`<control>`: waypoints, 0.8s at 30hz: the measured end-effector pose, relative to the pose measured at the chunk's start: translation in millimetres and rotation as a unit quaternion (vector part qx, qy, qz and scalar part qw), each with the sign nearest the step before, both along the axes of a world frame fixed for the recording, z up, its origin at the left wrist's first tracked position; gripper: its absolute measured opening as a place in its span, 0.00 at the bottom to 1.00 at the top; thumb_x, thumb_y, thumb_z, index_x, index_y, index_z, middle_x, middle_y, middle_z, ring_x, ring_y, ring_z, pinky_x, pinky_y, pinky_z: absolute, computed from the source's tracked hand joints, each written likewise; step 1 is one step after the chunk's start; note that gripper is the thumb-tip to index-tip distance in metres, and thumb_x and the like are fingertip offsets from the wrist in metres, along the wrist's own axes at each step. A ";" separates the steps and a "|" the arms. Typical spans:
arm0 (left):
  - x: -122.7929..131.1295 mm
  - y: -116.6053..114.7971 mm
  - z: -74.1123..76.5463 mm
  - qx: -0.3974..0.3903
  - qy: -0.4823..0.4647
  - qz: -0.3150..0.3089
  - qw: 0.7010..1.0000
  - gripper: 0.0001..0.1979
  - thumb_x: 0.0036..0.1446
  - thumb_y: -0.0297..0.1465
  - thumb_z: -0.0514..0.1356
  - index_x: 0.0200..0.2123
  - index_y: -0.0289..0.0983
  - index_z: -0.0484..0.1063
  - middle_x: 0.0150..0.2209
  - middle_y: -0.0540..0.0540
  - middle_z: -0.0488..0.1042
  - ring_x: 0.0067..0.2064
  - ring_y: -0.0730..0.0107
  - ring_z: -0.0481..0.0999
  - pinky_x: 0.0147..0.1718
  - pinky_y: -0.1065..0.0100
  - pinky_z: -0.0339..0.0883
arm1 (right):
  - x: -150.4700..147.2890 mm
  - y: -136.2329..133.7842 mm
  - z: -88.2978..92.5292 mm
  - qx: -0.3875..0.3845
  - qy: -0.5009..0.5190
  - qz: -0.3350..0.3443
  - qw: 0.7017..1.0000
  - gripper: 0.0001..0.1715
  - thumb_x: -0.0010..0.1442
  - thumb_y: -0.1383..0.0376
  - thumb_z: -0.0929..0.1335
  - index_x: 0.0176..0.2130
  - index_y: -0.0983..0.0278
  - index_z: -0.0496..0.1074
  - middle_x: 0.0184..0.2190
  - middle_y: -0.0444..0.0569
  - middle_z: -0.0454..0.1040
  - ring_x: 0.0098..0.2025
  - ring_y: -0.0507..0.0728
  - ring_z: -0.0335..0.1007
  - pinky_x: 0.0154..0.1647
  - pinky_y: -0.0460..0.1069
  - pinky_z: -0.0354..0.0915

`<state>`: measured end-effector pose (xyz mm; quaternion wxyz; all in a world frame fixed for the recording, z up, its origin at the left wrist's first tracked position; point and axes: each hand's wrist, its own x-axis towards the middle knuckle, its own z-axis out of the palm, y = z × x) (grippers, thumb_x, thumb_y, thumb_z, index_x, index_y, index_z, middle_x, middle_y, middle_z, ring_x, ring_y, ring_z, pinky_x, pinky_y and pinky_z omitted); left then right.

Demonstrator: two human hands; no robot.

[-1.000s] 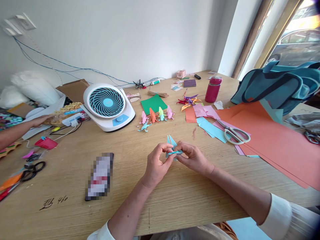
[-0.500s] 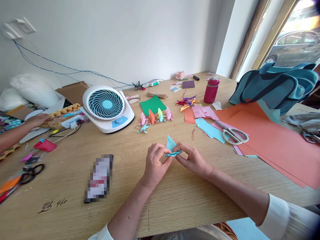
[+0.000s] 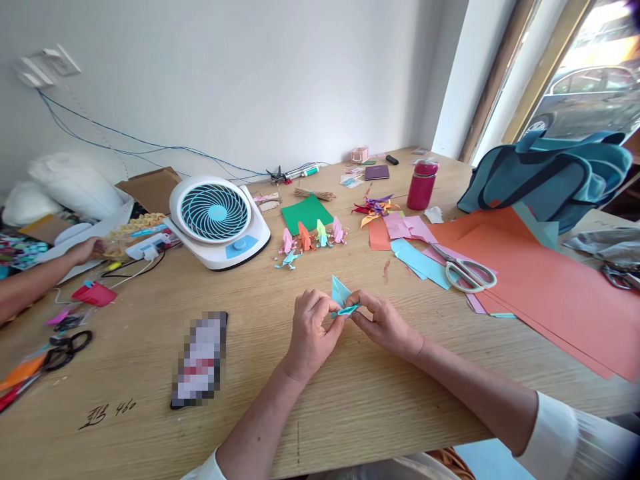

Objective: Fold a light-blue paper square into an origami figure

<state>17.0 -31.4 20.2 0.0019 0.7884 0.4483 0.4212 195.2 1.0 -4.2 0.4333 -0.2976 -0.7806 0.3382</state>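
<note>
A small piece of folded light-blue paper (image 3: pixel 341 291) is held up just above the table, with one pointed flap standing away from me. My left hand (image 3: pixel 314 327) pinches its left side between thumb and fingers. On the right side, my right hand (image 3: pixel 385 325) pinches it the same way. The finest folds are hidden behind my fingers. Beyond my hands stand several small folded paper figures in a row, among them an orange one (image 3: pixel 305 236) and a pink one (image 3: pixel 339 231). A light-blue figure (image 3: pixel 289 260) lies in front of them.
A white fan (image 3: pixel 220 223) stands left of the figures, near a green paper sheet (image 3: pixel 307 213). To the right lie scissors (image 3: pixel 470 273) on coloured paper, orange sheets (image 3: pixel 550 287), a red bottle (image 3: pixel 423 185) and a blue bag (image 3: pixel 540 173). Another person's hand (image 3: pixel 85 251) is at far left.
The blue paper has tilted slightly between my fingers, and its near fold looks a little more raised. Both hands keep their pinch. The other person's hand has shifted slightly.
</note>
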 end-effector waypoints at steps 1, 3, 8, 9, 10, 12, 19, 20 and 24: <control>0.3 -0.2 0.0 0.000 0.001 0.001 1.000 0.06 0.59 0.24 0.61 0.31 0.38 0.67 0.32 0.48 0.70 0.38 0.64 0.68 0.39 0.63 0.59 | -0.1 0.0 0.1 0.001 -0.001 0.001 1.000 0.05 0.63 0.70 0.64 0.39 0.62 0.68 0.33 0.46 0.73 0.35 0.54 0.69 0.38 0.46 0.63; 0.7 -0.5 0.1 0.001 -0.002 0.001 1.000 0.07 0.59 0.24 0.61 0.31 0.38 0.66 0.32 0.48 0.69 0.37 0.64 0.68 0.39 0.63 0.59 | 0.0 0.1 0.1 0.002 -0.002 0.003 1.000 0.04 0.64 0.69 0.64 0.38 0.62 0.68 0.33 0.46 0.72 0.35 0.53 0.69 0.38 0.46 0.63; -0.1 0.0 1.3 0.005 -0.013 -0.011 1.000 0.10 0.59 0.24 0.61 0.28 0.38 0.64 0.30 0.49 0.69 0.36 0.66 0.68 0.37 0.64 0.59 | 1.4 0.6 0.5 -0.001 0.000 0.013 1.000 0.04 0.64 0.69 0.64 0.38 0.62 0.68 0.33 0.46 0.72 0.35 0.53 0.69 0.38 0.46 0.63; -0.6 0.4 1.6 0.005 -0.013 -0.014 1.000 0.09 0.60 0.25 0.61 0.28 0.38 0.65 0.30 0.50 0.69 0.35 0.66 0.69 0.37 0.64 0.59 | 1.6 0.7 0.6 -0.004 -0.002 0.012 1.000 0.04 0.64 0.69 0.64 0.38 0.62 0.68 0.33 0.46 0.73 0.35 0.53 0.69 0.38 0.46 0.63; -1.1 0.7 1.8 0.006 -0.011 -0.015 1.000 0.09 0.60 0.26 0.61 0.28 0.39 0.65 0.30 0.50 0.69 0.35 0.67 0.69 0.37 0.64 0.59 | 1.8 0.8 0.6 -0.006 -0.004 0.011 1.000 0.04 0.64 0.68 0.64 0.39 0.62 0.68 0.33 0.46 0.73 0.35 0.53 0.69 0.38 0.46 0.63; -2.1 1.0 2.3 0.012 -0.003 -0.018 1.000 0.09 0.61 0.27 0.61 0.28 0.39 0.66 0.30 0.49 0.70 0.35 0.67 0.69 0.37 0.64 0.59 | 2.0 0.9 0.6 -0.009 -0.007 0.011 1.000 0.03 0.65 0.68 0.64 0.39 0.62 0.68 0.33 0.46 0.73 0.35 0.53 0.70 0.38 0.46 0.63; -5.2 -0.7 6.6 0.015 0.005 -0.032 0.999 0.09 0.64 0.29 0.59 0.30 0.39 0.69 0.30 0.49 0.71 0.36 0.67 0.69 0.38 0.64 0.60 | 1.0 0.7 0.1 -0.018 0.011 -0.005 1.000 0.02 0.64 0.66 0.66 0.38 0.62 0.70 0.34 0.46 0.76 0.36 0.54 0.72 0.39 0.47 0.65; -5.6 -0.9 7.2 0.015 0.006 -0.032 0.999 0.09 0.65 0.30 0.59 0.29 0.39 0.69 0.29 0.49 0.71 0.35 0.67 0.69 0.38 0.64 0.60 | 0.8 0.5 0.2 -0.019 0.014 -0.005 1.000 0.02 0.64 0.66 0.67 0.38 0.62 0.70 0.33 0.46 0.76 0.35 0.54 0.72 0.39 0.47 0.65; -6.7 -0.9 8.0 0.007 -0.003 -0.031 0.999 0.11 0.66 0.31 0.58 0.29 0.38 0.70 0.29 0.49 0.71 0.35 0.67 0.70 0.39 0.64 0.61 | 0.5 0.9 0.1 -0.022 0.024 -0.004 0.999 0.02 0.63 0.65 0.67 0.37 0.62 0.70 0.32 0.45 0.76 0.34 0.54 0.72 0.37 0.47 0.65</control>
